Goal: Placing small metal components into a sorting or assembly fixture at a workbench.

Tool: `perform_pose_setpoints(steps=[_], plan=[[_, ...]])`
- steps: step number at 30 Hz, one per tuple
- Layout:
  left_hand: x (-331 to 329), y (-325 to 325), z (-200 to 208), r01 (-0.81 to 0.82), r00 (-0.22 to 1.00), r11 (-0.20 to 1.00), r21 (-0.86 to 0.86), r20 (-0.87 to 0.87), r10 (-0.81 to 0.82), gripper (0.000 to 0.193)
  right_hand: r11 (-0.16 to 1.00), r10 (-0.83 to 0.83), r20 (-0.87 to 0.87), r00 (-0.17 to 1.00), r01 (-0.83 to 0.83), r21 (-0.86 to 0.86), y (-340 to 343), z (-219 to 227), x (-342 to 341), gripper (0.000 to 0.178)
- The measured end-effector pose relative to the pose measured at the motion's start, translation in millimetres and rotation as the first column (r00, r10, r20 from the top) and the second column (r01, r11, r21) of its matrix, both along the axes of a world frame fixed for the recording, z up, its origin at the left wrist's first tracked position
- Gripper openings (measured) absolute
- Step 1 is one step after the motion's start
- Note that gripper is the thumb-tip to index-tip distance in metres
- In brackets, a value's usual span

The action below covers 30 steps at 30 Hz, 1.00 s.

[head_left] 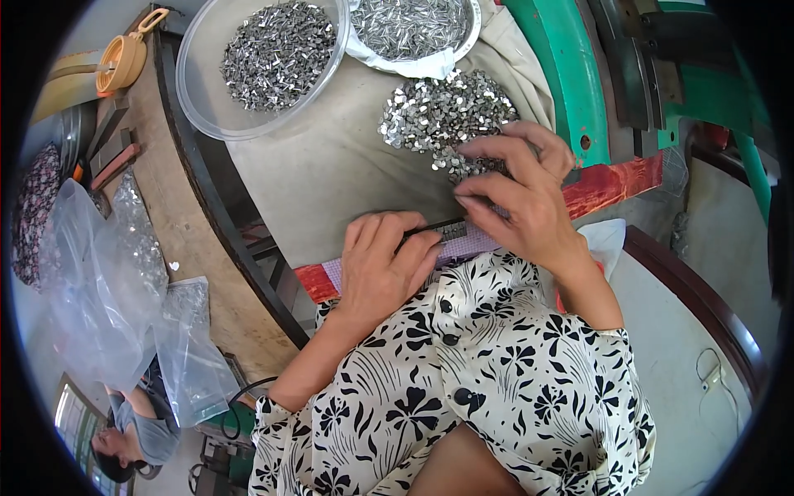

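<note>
My left hand (382,263) has its fingers curled around one end of a narrow dark metal bar (445,231) with a row of small slots or pieces along it. The bar lies across the near edge of the work cloth, in front of my body. My right hand (529,194) is above the bar's other end, thumb and forefinger tips pinched together close over it. Anything between those tips is too small to make out. Its other fingers reach over the near edge of a loose pile of small shiny metal pieces (447,112).
A clear round tub (186,83) of small metal bits stands at the far left of the cloth (298,190). Beside it is a white bowl (474,37) of thin metal pins. A green machine (546,50) borders the right; a wooden bench (198,240) with plastic bags (99,256) borders the left.
</note>
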<state>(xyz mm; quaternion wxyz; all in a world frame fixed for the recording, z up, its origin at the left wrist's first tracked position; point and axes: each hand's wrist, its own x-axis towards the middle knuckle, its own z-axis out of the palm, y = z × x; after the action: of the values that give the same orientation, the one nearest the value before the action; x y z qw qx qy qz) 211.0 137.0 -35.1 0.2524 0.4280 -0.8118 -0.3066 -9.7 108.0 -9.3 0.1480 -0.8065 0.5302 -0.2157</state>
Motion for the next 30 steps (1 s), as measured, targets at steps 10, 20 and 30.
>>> perform_pose_setpoints(steps=[10, 20, 30], plan=[[-10, -4, -4, 0.023, 1.0, 0.994, -0.109, -0.018, -0.026, 0.025, 0.998, 0.061, -0.07, 0.996, -0.06, 0.007, 42, -7, -2, 0.016], [-6, 0, -4, -0.043, 0.998, 0.997, 0.064, -0.039, 0.045, 0.033, 0.999, 0.023, -0.043, 0.999, -0.022, 0.025, 37, 2, -3, 0.019], [11, 3, 1, -0.09, 0.996, 0.996, -0.001, 0.003, 0.09, 0.032, 0.977, 0.137, -0.243, 0.96, -0.172, -0.128, 36, 0, 5, 0.014]])
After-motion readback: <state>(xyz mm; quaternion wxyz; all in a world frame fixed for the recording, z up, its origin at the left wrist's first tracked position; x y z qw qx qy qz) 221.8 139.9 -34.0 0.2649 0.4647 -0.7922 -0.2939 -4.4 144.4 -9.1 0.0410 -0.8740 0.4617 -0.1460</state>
